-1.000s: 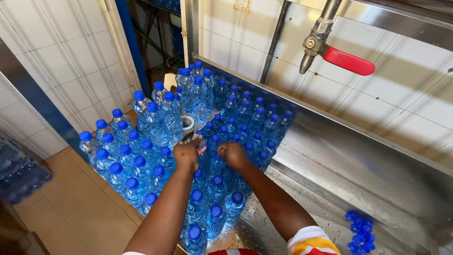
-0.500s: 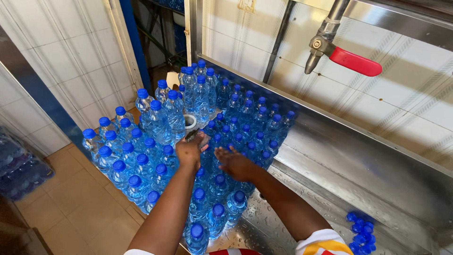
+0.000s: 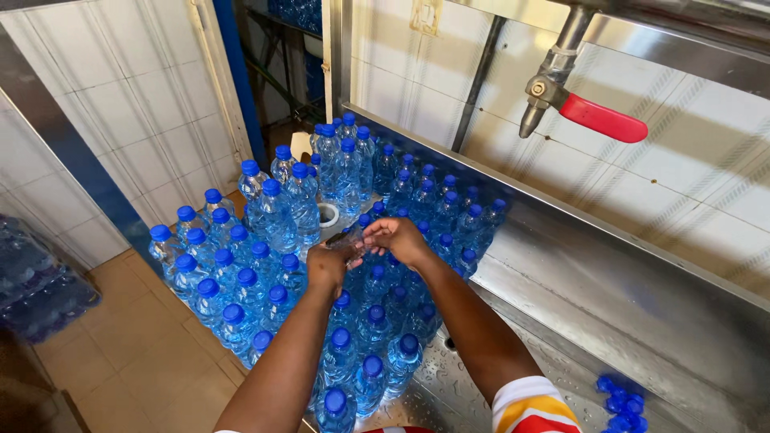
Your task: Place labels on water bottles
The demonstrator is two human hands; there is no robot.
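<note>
Stainless steel forms the wet counter [image 3: 609, 321], a shallow trough beaded with water drops that runs along a white tiled wall. Nearest the viewer, a heap of loose blue caps [image 3: 624, 398] lies on the steel at the lower right, well apart from everything else. Two bare forearms reach forward from the bottom edge, the right one leaving a sleeve banded in white, yellow and red. Around and under the arms stand dozens of clear plastic water bottles with blue caps [image 3: 241, 277], upright and packed shoulder to shoulder across the counter.

Above the middle of this crowd the hands meet. The left hand [image 3: 327, 267] is clenched around a small clear bottle [image 3: 350, 240] held up over the others. The right hand [image 3: 399, 238] has its fingers curled over the bottle's top end; whether a cap sits under them cannot be told. Just beyond the hands, one uncapped bottle [image 3: 328, 213] shows its open white mouth among the capped ones.

Farther back, a metal pipe comes down the wall and ends in a tap with a red lever handle [image 3: 601, 119], pointing right. To the left, a tan tiled floor holds shrink-wrapped packs of bottles [image 3: 36, 281], beside white tiled walls and a blue door frame [image 3: 233, 72].
</note>
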